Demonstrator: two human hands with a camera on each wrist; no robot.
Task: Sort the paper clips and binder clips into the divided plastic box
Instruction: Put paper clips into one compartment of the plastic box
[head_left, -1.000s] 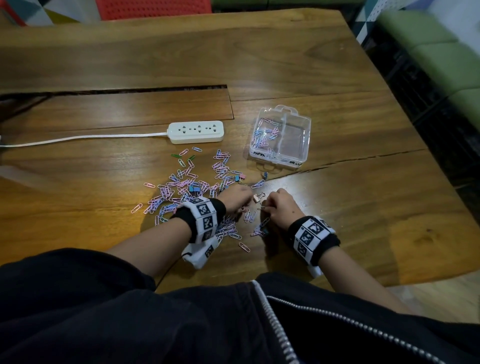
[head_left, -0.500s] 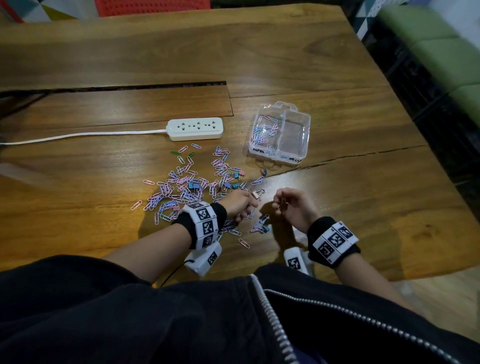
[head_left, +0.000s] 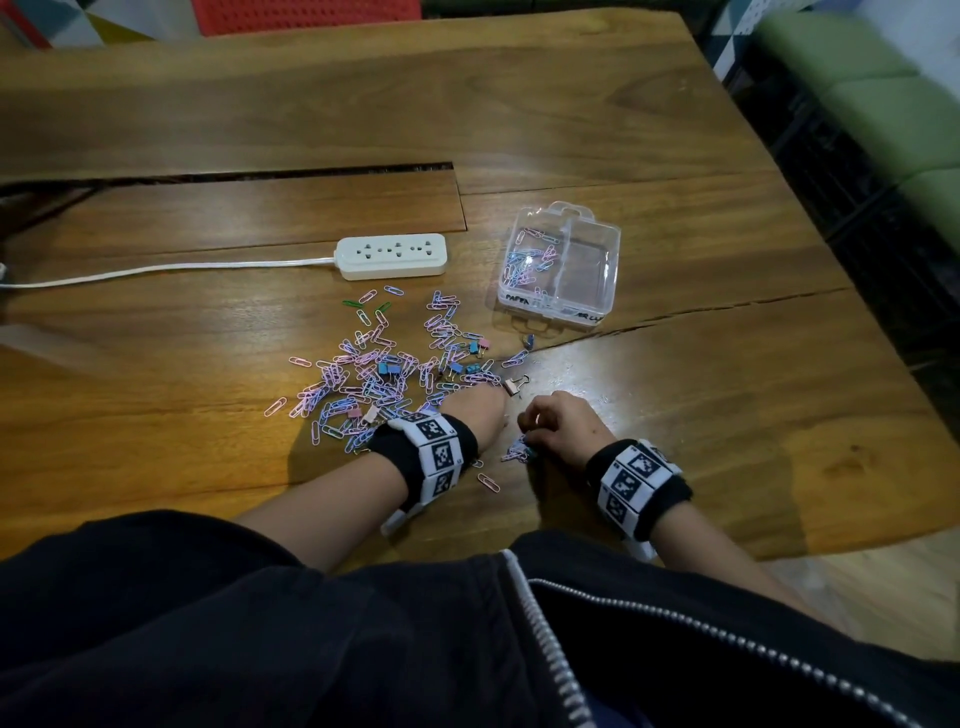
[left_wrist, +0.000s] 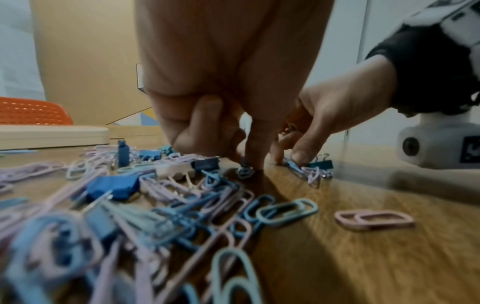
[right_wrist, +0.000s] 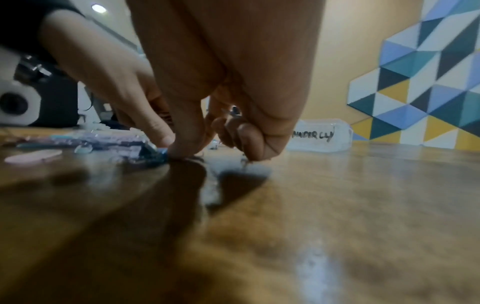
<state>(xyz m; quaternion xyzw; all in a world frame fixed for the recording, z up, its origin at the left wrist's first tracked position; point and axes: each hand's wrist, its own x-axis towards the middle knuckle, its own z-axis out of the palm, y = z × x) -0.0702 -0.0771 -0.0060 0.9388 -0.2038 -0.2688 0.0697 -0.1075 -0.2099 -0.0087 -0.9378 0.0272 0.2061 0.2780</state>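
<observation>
Pastel paper clips and small binder clips lie in a loose pile (head_left: 389, 374) on the wooden table. The clear divided box (head_left: 597, 312) stands beyond it to the right, with paper clips in its left compartment. At the pile's near right edge my left hand (head_left: 491, 415) has its fingers curled down, the tips pinching a small blue paper clip (left_wrist: 245, 171) on the wood. My right hand (head_left: 543, 423) is just beside it. Its fingers curl round wire-handled binder clips (right_wrist: 233, 114), and its thumb presses on a small cluster of clips (right_wrist: 155, 154).
A white power strip (head_left: 392, 254) with its cord lies behind the pile. A pink binder clip (head_left: 514, 385) sits just ahead of both hands. A dark crack (head_left: 701, 312) runs across the table to the right. The table's front edge is close to my body.
Half a second ago my right hand was raised a little with a binder clip in it; it is now back down on the small cluster. The left hand has stayed at the pile's edge.
</observation>
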